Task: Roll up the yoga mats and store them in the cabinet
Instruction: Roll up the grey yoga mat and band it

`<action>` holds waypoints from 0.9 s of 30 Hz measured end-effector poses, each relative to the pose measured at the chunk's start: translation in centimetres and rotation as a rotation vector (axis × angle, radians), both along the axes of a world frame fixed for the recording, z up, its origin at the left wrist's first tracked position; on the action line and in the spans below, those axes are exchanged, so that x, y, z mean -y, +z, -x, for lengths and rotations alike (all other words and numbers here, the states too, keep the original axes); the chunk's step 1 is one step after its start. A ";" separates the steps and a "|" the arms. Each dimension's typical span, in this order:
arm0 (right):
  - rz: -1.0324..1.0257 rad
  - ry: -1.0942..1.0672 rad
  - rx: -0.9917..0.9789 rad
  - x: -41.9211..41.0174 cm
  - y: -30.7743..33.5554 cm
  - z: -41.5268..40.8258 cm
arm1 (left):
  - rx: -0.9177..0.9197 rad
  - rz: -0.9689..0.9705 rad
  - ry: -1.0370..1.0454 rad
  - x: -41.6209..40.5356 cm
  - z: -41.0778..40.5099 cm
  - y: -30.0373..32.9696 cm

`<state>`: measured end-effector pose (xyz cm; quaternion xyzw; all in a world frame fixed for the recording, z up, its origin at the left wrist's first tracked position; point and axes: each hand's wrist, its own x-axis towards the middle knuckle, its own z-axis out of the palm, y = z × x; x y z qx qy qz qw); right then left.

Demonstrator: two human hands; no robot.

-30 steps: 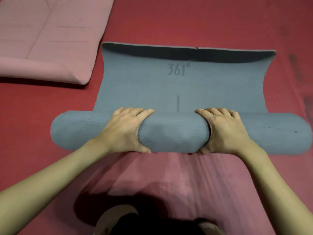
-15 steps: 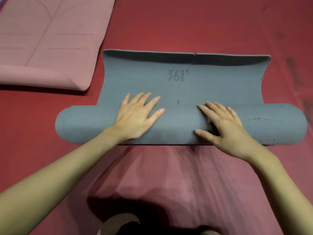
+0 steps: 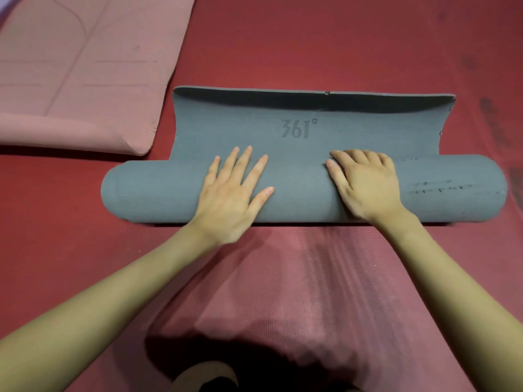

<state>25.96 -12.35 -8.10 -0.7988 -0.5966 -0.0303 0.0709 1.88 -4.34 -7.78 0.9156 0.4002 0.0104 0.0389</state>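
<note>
Fingers (image 3: 240, 165) of left hand (image 3: 230, 198) straight and spread, palm flat on top of grey mat roll (image 3: 158, 193), gripping nothing. Right hand (image 3: 368, 185) likewise on top of roll, fingers bent over its far crest, pressing rather than clasping; fingertips partly hidden, so contact with the flat section cannot be confirmed. Head view only: roll lying crosswise, long axis left to right, directly under both palms, ends sticking out well past each hand. Unrolled tail (image 3: 353, 131) of same mat straight ahead of the fingertips, printed "361°", far edge (image 3: 311, 93) curled upward. Both hands near the roll's middle, about equally close, left slightly nearer the left end. Likely step: push forward to finish the last turn; short length left. Curled far edge may fold under unless flattened. Pink mat (image 3: 85, 66) unrolled to the left, near corner just beside the roll's left end, not touching as far as visible. Red floor mat (image 3: 339, 38) beneath everything. No cabinet visible.
</note>
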 end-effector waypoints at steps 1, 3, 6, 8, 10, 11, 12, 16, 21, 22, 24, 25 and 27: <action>-0.002 -0.001 -0.016 0.2 0.0 0.0 | 0.002 0.011 0.008 -0.6 -0.4 0.1; -0.010 -0.002 -0.068 1.0 -0.1 0.2 | -0.006 0.024 0.021 -2.0 -1.2 0.2; -0.019 0.009 -0.098 2.7 -0.4 0.7 | -0.049 0.043 0.040 -4.2 -2.3 0.4; -0.011 0.026 -0.082 3.2 -0.6 0.6 | -0.065 0.066 0.039 -5.1 -2.7 0.5; 0.001 0.032 -0.075 2.8 -0.5 0.0 | -0.060 0.068 0.029 -5.2 -2.6 0.7; 0.006 0.028 -0.070 2.3 -0.4 -0.2 | -0.051 0.057 0.019 -4.9 -2.3 0.7; 0.009 0.021 -0.061 1.6 -0.4 -0.5 | -0.037 0.038 0.007 -4.5 -2.0 0.6; 0.032 0.004 -0.064 -1.5 0.2 -1.5 | -0.022 -0.041 -0.056 -3.1 -1.1 0.1; 0.270 0.081 -0.143 -3.4 2.0 -3.4 | -0.168 -0.073 -0.084 -5.3 -1.7 0.4; 0.296 0.115 -0.100 -3.5 2.1 -3.6 | -0.186 -0.077 -0.085 -5.7 -2.0 0.5; 0.302 0.151 -0.028 -3.7 2.1 -3.7 | -0.203 -0.075 -0.092 -6.5 -2.4 0.8; 0.282 0.155 0.001 -3.8 2.1 -3.7 | -0.192 -0.073 -0.102 -6.8 -2.5 0.9; 0.238 0.153 0.033 -3.9 2.2 -3.7 | -0.156 -0.088 -0.131 -7.3 -2.4 1.2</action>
